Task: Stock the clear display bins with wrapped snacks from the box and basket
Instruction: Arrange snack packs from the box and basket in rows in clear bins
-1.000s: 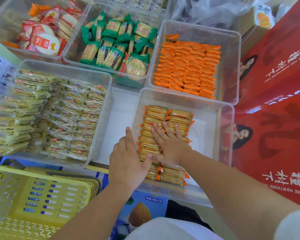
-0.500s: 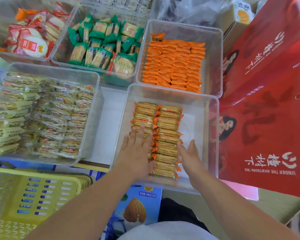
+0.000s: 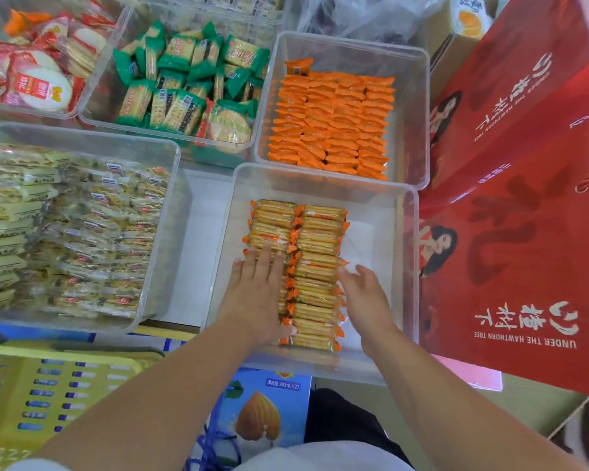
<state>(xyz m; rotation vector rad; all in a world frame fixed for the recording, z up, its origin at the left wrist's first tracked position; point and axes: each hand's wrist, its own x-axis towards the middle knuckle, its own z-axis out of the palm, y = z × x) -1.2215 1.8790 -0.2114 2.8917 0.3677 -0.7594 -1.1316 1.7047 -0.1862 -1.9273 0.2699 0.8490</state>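
At seven o'clock the yellow basket is being left idle. Beyond it, two rows of wrapped crackers are being squared up in the near clear bin. The left hand is being laid flat on the nine o'clock row and the right hand held open at the three o'clock edge, apart, gripping nothing. More packs are probably being called for next, for the bare three o'clock strip. At twelve o'clock, orange packs are being displayed, already stocked.

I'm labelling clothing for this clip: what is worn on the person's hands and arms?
Nothing on either: the left hand and right hand are bare, no gloves, rings or watch showing, and both forearms are uncovered. A white garment shows at the bottom edge.
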